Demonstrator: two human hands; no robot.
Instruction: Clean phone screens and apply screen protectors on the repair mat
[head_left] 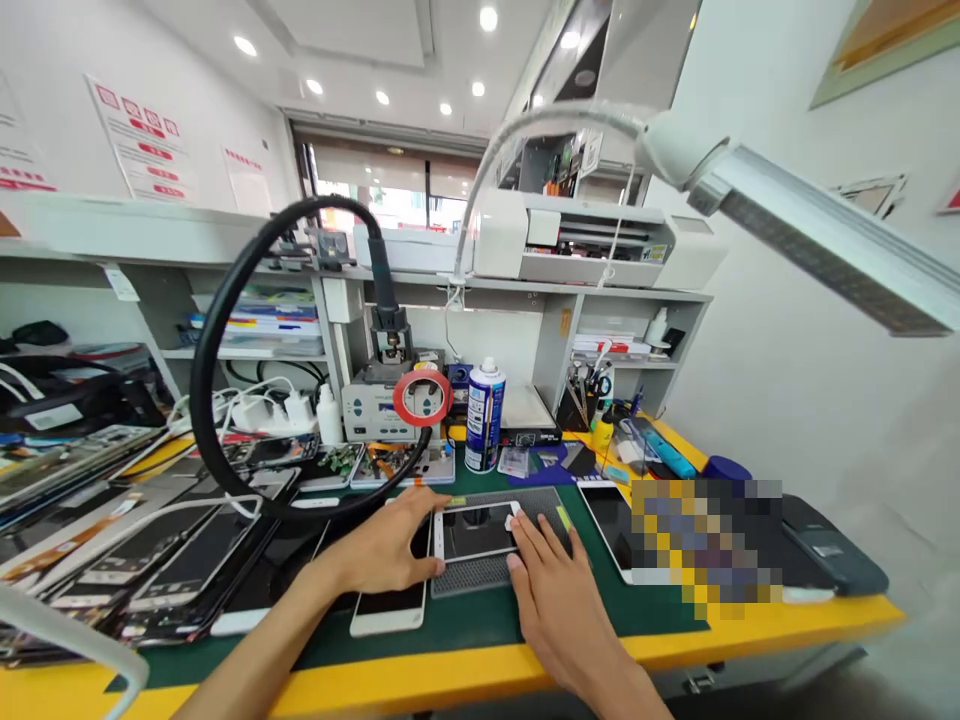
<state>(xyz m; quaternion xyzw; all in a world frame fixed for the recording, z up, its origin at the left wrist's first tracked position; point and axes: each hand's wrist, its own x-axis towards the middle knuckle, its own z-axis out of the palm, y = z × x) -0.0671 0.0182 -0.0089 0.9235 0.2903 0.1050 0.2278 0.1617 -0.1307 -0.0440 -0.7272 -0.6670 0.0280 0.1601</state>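
Observation:
A white-framed smartphone [480, 530] with a dark screen lies sideways on a grey textured mat [480, 577]. My left hand [386, 545] grips the phone's left end, with the thumb at the near corner and the fingers at the far one. Over its right end lies my right hand [551, 590], fingers pointing forward and pressing a small white piece [509, 522] against the phone; its kind cannot be made out. Partly under my left wrist is a second white phone [388, 612].
Many dismantled phones [180, 560] crowd the left. Behind the mat stand a spray can [485, 415], a red tape roll [422, 398] and a grey soldering station [367, 410]. A thick black hose [206, 350] loops above. Another white-edged phone [611, 525] lies right; a lamp [825, 230] overhangs.

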